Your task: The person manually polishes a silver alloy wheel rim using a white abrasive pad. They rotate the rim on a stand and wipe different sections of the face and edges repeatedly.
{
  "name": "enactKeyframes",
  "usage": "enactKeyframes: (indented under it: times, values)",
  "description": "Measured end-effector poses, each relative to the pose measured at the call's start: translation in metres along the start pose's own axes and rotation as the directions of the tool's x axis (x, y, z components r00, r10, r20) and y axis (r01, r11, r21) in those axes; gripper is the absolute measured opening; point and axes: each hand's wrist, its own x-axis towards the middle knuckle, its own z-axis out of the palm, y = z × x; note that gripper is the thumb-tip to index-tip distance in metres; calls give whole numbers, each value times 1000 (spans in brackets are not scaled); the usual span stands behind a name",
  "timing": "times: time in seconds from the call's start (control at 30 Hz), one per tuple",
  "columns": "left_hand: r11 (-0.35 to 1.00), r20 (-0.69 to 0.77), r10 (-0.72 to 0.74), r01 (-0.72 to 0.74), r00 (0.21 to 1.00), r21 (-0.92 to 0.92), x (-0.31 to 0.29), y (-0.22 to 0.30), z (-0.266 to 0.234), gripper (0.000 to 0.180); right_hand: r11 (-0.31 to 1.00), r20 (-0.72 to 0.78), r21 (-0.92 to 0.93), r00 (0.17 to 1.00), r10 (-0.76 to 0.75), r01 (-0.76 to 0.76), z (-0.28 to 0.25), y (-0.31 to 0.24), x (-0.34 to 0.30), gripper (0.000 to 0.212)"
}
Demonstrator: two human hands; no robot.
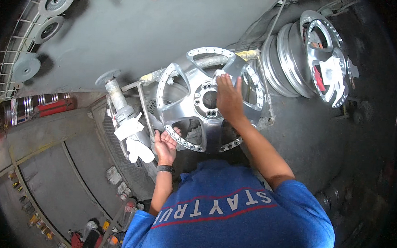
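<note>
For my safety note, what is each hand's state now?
Left hand: open, palm up, at the edge of the wheel.
Right hand: open, over a white piece on it.

1 L hand [166, 145] & 1 R hand [229, 99] at 1 silver wheel [179, 109] w/ 5 lg. openings [173, 87]; 3 round discs [26, 68], upper L; 1 dk. wristband [165, 168], 1 blue shirt [264, 237] w/ 2 red stripes [216, 216].

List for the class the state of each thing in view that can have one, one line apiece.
Silver wheel: spoked face toward the camera
Right hand: fingers extended over the wheel
White piece: under the right hand's fingers
Left hand: open, palm up, at the wheel's lower-left rim
Dark wristband: fastened round the left wrist
White sheet: draped on the far-right wheel
</note>
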Motion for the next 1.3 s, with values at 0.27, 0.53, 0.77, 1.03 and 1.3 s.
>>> enactKeyframes:
  times: [0.27, 0.53, 0.77, 1.03, 1.3]
  values:
    - [1000, -5, 15, -15, 1000, -3, -2, 1, -4, 69, 984, 54, 4, 982, -178, 178, -8, 41, 7, 42]
    - [996, -25, 81, -82, 996, -36, -6, -5, -5, 70, 907, 366, 227, 894, 259, -355, 16, 113, 102, 37]
    - [993, -33, 106, -108, 994, -44, -11, -4, 3, 69, 966, 605, 258, 782, -149, -16, 60, 22, 192, 30]
    - [992, -56, 101, -105, 993, -75, -12, -9, 4, 69, 924, 609, 314, 700, -373, 219, 87, 1, 207, 17]
    - [980, 79, 41, -24, 996, -199, -8, -16, -14, 71, 901, 514, 213, 828, 225, -377, 13, 66, 172, 36]
